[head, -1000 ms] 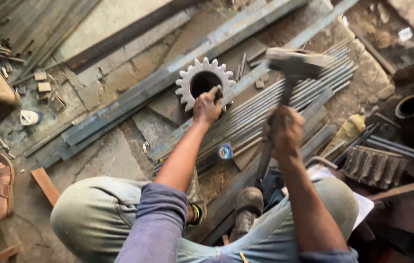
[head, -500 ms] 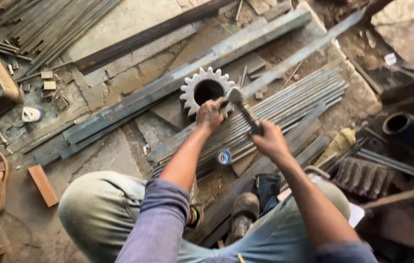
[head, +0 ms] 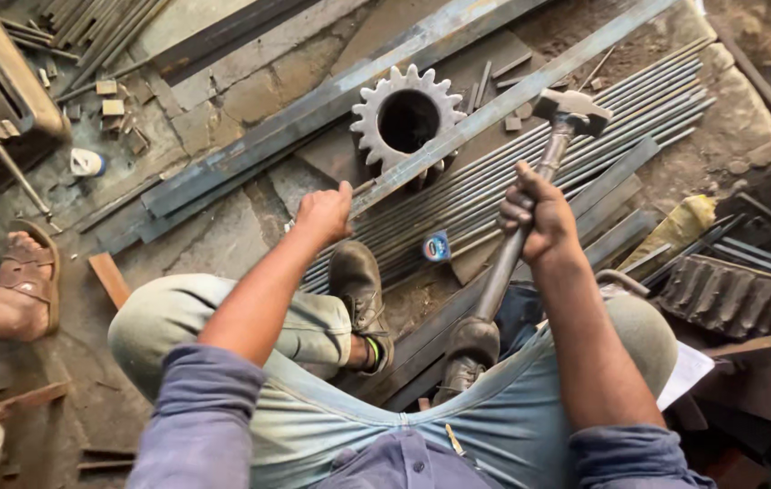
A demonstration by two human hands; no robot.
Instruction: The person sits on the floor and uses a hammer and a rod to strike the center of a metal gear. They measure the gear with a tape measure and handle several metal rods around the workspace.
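My right hand (head: pixel 539 217) is wrapped mid-handle on the heavy, head-weighted hammer (head: pixel 570 110) raised over the rods, while my left hand (head: pixel 324 213) pinches the stiff steel strip (head: pixel 494 109) across the gear (head: pixel 406 118).

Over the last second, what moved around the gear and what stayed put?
The right hand swung the hammer down toward the left hand's tool beside the gear, then lifted it back up to the right. The left hand kept its grip on the thin tool. Gear, long flat bar and rods stayed put.
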